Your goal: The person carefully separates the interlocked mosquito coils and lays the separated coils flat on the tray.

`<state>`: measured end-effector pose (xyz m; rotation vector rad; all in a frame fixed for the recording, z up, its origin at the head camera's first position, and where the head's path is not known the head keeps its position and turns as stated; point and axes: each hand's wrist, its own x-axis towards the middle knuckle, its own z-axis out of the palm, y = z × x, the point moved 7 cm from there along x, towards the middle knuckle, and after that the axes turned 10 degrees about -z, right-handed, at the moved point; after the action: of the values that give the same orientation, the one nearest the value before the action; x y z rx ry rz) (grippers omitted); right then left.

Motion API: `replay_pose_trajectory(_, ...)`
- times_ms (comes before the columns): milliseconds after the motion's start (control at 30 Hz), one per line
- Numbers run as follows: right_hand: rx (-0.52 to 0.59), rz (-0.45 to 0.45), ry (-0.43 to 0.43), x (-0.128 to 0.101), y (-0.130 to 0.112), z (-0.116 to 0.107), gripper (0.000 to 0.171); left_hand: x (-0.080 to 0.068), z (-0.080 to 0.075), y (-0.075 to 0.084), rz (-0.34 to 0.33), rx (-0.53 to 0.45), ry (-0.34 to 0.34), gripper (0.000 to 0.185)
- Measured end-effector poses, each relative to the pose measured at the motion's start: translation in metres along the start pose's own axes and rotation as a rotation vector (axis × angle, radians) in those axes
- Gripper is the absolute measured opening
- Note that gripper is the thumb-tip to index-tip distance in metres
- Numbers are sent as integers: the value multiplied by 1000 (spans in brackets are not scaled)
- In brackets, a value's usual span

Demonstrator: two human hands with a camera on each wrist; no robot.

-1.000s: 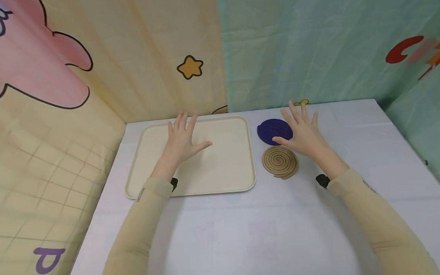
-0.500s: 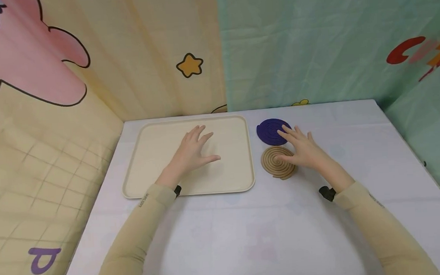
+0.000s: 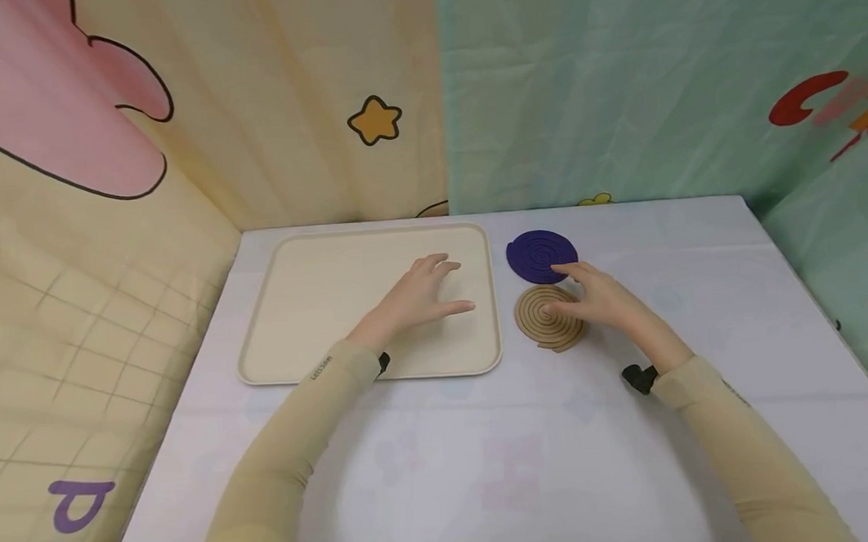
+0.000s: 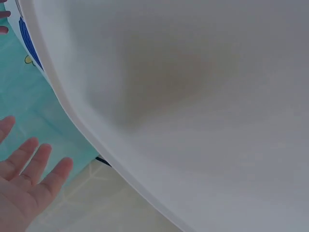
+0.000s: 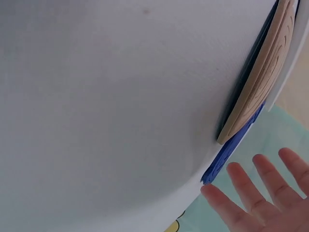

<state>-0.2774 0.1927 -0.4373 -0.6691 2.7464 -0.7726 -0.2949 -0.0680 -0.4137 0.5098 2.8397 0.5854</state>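
Note:
My left hand [image 3: 409, 301] hovers over the right half of a cream rectangular tray [image 3: 311, 310], fingers spread and holding nothing. In the left wrist view, the same hand [image 4: 29, 181] has its fingers apart beside the tray edge. To the tray's right lie two flat spiral-coiled discs, a purple-blue one [image 3: 536, 252] behind and a tan one [image 3: 534, 325] in front. Above them is my right hand [image 3: 603, 296], thumb over the tan disc and fingers by the purple one. The right wrist view shows its fingers extended and nothing held; contact with the discs is unclear.
A white cloth covers the table [image 3: 488, 465]. Behind it hangs a printed curtain [image 3: 579, 91], yellow at left and green at right, meeting the table's back edge. A second grid-patterned yellow curtain [image 3: 77, 347] flanks the left side.
My left hand has moved right across the tray. The right hand has drawn back nearer the tan disc, its fingers less spread. Tray and discs stay put.

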Motion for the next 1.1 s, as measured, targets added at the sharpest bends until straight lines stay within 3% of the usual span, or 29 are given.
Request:
replay_pose_trajectory(267, 25, 57, -10, 5, 8, 3, 78, 25, 27, 34, 27, -49, -98, 69)
replay_pose_trajectory(533, -9, 128, -53, 12, 16, 8, 71, 46, 59, 56, -10, 20, -145, 60)
replay_pose_trajectory(933, -27, 180, -61, 18, 18, 12, 68, 52, 73, 74, -53, 290, -70, 55)
replay_pose_trajectory(1100, -43, 220, -56, 19, 20, 13, 68, 53, 78, 77, -74, 301, -54, 58)
